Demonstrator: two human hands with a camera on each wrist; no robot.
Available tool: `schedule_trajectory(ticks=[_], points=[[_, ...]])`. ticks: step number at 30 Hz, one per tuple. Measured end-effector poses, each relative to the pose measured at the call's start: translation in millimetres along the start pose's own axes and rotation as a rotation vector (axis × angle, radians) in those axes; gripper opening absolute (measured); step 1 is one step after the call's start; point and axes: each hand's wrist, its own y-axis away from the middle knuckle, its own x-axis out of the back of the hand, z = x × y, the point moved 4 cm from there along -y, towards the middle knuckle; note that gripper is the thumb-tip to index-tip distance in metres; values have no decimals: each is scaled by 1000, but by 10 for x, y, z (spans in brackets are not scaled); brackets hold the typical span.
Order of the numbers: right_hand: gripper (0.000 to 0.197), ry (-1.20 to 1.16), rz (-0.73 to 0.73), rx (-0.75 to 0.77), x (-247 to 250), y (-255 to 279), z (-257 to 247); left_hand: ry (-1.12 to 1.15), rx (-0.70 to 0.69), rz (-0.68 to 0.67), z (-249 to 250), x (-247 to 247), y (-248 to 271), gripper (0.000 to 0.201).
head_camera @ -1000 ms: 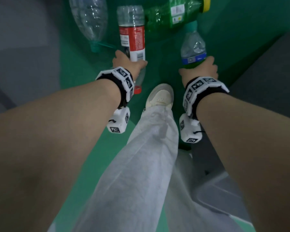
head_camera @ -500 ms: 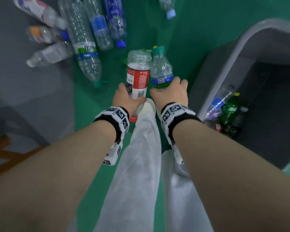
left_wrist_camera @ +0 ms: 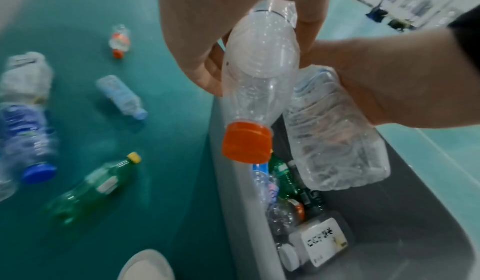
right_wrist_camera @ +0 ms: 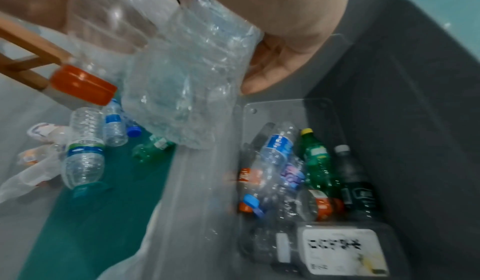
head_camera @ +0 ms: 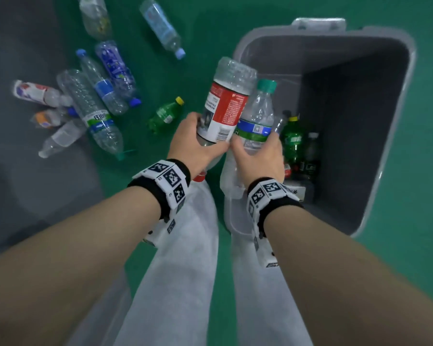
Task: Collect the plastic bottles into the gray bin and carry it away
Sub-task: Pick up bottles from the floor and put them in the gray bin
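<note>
A red-labelled bottle point(head_camera: 224, 113) is grasped by the left hand point(head_camera: 193, 146), cap down, for dropping; a blue-banded bottle point(head_camera: 256, 121) is clasped by the right hand point(head_camera: 258, 158); both are held at the gray bin point(head_camera: 385, 146) rim, nine o'clock side.

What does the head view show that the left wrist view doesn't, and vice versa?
Head only: the red label on the bottle in the left hand, the teal cap of the bottle in the right hand, both wristbands, the whole bin rim.

Left wrist only: the orange cap in full, the white labelled jar at the bin bottom, a distant room background.

Both: each hand's grip on a bottle by the gray bin's near edge, the green bottle and other bottles lying on the green floor.
</note>
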Motion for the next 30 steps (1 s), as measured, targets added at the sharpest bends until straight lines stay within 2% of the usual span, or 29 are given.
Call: schedule_trajectory(ticks=[4, 7, 14, 17, 22, 27, 30], points=[[65, -4, 88, -24, 408, -138, 480, -88, -63, -111, 313, -502, 164, 55], [64, 28, 133, -70, 606, -272, 850, -109, -72, -132, 415, -881, 166, 57], [61, 106, 243, -214, 882, -690, 1759, -139, 43, -171, 374, -1841, -59, 56], [63, 147, 215, -292, 853, -947, 2054, -222, 94, -251, 222, -2270, -257, 61], [70, 74, 135, -375, 636, -1384, 2344, -380, 120, -339, -8, -2811, -630, 71], [75, 60, 66, -393, 340, -1742, 2542, -481, 148, -386, -285, -3141, -914, 56], [71, 71, 56, -412, 251, -1832, 2589, -520, 159, -394, -350, -3182, -961, 48]])
